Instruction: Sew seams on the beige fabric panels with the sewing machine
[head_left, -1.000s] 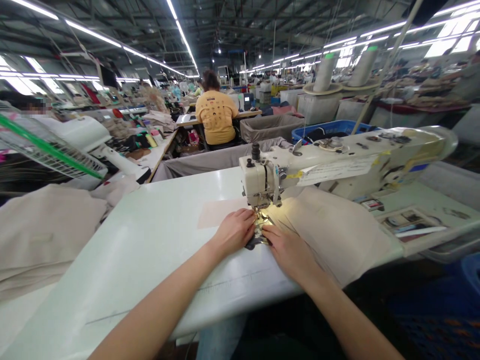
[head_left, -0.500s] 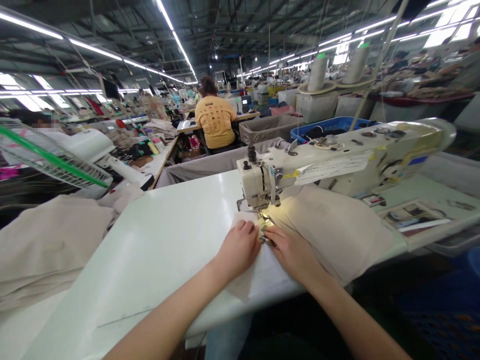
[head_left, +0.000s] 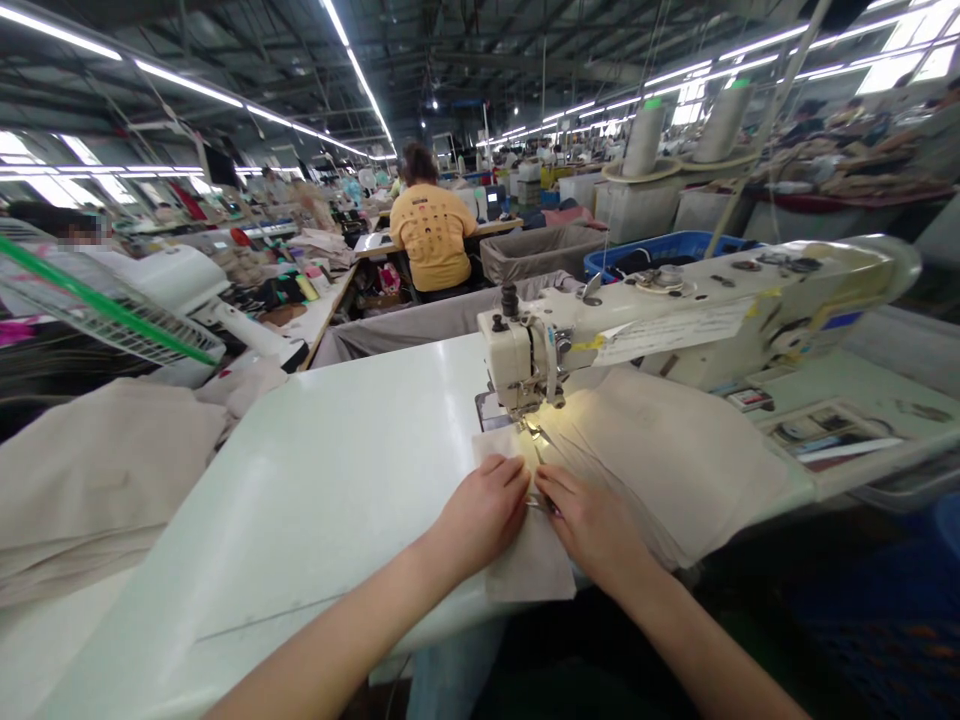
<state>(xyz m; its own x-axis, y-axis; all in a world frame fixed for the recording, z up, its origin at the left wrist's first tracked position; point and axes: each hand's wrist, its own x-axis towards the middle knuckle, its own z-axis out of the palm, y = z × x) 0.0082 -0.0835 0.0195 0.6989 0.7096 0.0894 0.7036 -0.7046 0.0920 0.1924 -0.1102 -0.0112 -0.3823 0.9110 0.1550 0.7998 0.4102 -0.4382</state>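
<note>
A cream sewing machine (head_left: 517, 360) stands on the pale table, its lamp lighting the needle area. A small beige fabric piece (head_left: 529, 572) runs from under the presser foot toward the table's front edge. My left hand (head_left: 486, 505) is closed on this piece just in front of the foot, fingers bent together. Beside it my right hand (head_left: 592, 515) is closed in a pinch at the fabric's right edge, with a small metal object (head_left: 537, 500) partly showing between the hands. Larger beige panels (head_left: 682, 460) lie to the right, against my right forearm.
Beige fabric (head_left: 97, 470) is heaped at the left, near a white fan (head_left: 172, 290). A tray of small tools (head_left: 832, 428) sits at the right. Behind the machine are a blue basket (head_left: 675, 243) and a person in a yellow shirt (head_left: 431, 235).
Both hands have moved slightly back toward me and right. More of the small fabric piece shows below them, lying flatter over the front edge. The view has shifted slightly.
</note>
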